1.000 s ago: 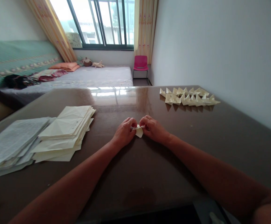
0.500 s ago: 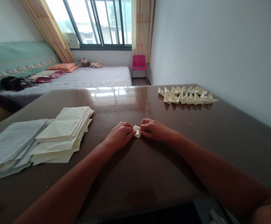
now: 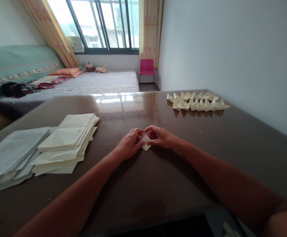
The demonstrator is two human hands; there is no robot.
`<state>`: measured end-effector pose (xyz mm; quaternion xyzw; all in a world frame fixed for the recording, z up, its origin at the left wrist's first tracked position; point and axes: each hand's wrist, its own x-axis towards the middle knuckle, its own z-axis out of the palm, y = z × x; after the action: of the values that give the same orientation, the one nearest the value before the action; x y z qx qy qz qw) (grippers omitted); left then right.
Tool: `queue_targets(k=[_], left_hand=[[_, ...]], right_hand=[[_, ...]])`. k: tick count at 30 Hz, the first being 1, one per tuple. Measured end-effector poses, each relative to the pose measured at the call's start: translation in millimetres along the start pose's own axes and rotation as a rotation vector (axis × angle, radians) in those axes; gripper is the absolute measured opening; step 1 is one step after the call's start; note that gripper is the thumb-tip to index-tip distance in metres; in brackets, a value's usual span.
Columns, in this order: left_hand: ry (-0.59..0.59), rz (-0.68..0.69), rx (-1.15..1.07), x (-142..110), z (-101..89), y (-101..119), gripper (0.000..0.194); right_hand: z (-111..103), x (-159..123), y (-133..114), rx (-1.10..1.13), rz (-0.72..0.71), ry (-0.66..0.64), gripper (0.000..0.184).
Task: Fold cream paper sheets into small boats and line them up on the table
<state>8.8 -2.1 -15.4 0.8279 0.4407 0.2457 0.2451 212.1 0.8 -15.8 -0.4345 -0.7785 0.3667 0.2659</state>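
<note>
No readable text or numbers.

A small folded cream paper [image 3: 146,147] points one corner nearward.

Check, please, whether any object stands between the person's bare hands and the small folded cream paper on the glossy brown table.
Nothing visible does: the bare left hand and bare right hand both touch the small folded cream paper from opposite sides. The stack of creased cream paper sheets lies apart, to the left.

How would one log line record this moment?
left hand: touches folded paper; right hand: touches same paper; cream stack: left; folded pieces: far right
</note>
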Motion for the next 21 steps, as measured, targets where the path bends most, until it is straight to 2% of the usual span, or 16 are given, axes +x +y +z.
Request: queue_targets(k=[3, 7, 11, 16, 21], left_hand=[[-0.059, 0.001, 0.027, 0.7, -4.2, 0.8, 0.018], [-0.042, -0.037, -0.067, 2.0, -8.4, 2.8, 0.022], [0.073, -0.043, -0.169, 2.3, -8.0, 7.4, 0.025], [0.145, -0.071, -0.233, 1.6, -2.6, 12.9, 0.023], [0.187, -0.097, -0.325, 5.4, 3.7, 8.6, 0.024]], right_hand=[[1.1, 1.0, -0.6, 0.118, -0.012, 0.01, 0.043], [3.2, 1.3, -4.6, 0.202, -0.009, 0.05, 0.039], [1.6, -0.9, -6.7, 0.094, -0.007, -0.018, 0.023], [-1.9, -2.7, -8.1, 0.032, 0.0, -0.074, 0.019], [-1.1, 0.4, -12.5, -0.058, -0.067, 0.054, 0.014]])
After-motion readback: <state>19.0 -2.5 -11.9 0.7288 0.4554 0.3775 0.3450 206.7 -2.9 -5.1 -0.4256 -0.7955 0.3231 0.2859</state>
